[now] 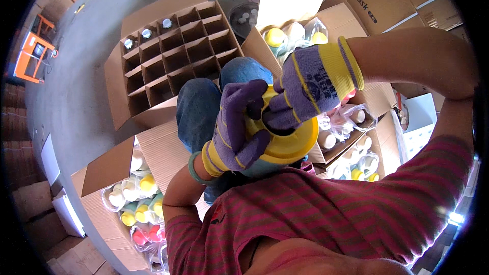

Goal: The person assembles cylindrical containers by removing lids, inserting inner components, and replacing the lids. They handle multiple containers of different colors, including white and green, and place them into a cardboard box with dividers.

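Observation:
A flask (290, 147) with a wide yellow top and a pale blue-green body sits upright against my lap. My left hand (237, 127), in a purple and yellow knitted glove, curls round its near left side with thumb and fingers on the yellow rim. From the right comes my right hand (305, 86), gloved alike. Its bent fingers lie close together at the dark round opening in the top. Their tips are hidden there, so what they hold, if anything, does not show.
A divided carton (178, 56) with three silvery-capped bottles (146, 33) stands ahead. Open cartons of bagged yellow-, white- and red-topped flasks stand at lower left (114, 173), ahead right (351, 18) and right (384, 142). Strapped cartons (377, 0) rise behind; an orange metal frame (33, 56) stands far left.

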`<state>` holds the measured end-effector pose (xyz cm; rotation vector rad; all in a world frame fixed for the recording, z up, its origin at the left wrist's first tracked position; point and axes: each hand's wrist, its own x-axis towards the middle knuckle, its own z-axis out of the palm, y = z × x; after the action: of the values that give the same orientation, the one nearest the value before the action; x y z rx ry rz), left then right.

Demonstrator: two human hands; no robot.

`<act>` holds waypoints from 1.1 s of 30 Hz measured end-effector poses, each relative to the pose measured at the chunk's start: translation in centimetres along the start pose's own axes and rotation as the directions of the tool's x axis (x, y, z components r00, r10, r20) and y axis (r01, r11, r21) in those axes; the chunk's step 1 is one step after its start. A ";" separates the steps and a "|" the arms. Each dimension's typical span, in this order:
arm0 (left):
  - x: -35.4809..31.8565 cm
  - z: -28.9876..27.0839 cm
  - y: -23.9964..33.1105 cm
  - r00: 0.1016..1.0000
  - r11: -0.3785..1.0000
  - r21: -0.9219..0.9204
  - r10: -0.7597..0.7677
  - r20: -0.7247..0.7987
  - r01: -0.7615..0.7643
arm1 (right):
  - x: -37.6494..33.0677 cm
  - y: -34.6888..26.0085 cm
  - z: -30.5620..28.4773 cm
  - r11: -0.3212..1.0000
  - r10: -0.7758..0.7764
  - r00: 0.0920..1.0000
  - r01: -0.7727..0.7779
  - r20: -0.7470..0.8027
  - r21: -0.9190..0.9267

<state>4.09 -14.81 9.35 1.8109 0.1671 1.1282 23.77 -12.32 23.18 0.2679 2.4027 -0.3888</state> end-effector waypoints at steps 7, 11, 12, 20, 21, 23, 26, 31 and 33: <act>-0.1 0.7 0.2 1.000 1.000 -0.009 0.008 0.016 -0.008 | 1.8 -1.0 1.9 0.971 0.237 0.963 -0.230 0.133 -0.066; -0.5 1.8 -0.5 0.994 0.997 0.063 -0.036 -0.107 0.043 | 1.5 -4.3 2.0 0.603 0.669 0.725 -0.660 0.167 0.449; -0.2 1.8 -0.8 0.992 0.994 0.107 0.009 -0.123 0.004 | 1.7 -4.2 2.8 0.460 0.718 0.672 -0.655 0.183 0.600; 1.4 4.2 0.3 0.994 0.981 0.189 -0.023 -0.110 0.043 | 1.5 -5.1 4.3 0.297 0.844 0.506 -0.715 0.176 0.633; 2.0 5.0 0.1 0.993 0.960 0.279 0.022 -0.114 0.011 | 1.3 -4.6 5.8 0.167 0.828 0.480 -0.704 0.289 0.690; 2.6 5.8 -0.4 0.995 0.915 0.403 0.034 -0.091 0.005 | 1.7 -3.5 5.4 -0.060 0.735 0.495 -0.632 0.462 0.773; 2.8 6.5 0.2 0.997 0.920 0.393 0.023 -0.075 0.008 | 0.9 -4.1 7.1 0.029 0.796 0.468 -0.663 0.384 0.748; 2.2 4.3 -0.1 0.999 0.995 0.100 0.016 -0.034 -0.012 | -1.3 -3.1 8.4 0.853 0.420 0.848 -0.247 -0.324 0.459; 2.0 3.2 0.0 1.000 1.000 0.012 -0.017 0.003 0.017 | -1.4 -1.5 9.0 0.884 0.331 0.925 -0.235 -0.186 0.404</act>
<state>7.66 -15.82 10.25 1.8181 0.1874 1.1151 29.73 -16.90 17.86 0.8831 2.4629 -0.7133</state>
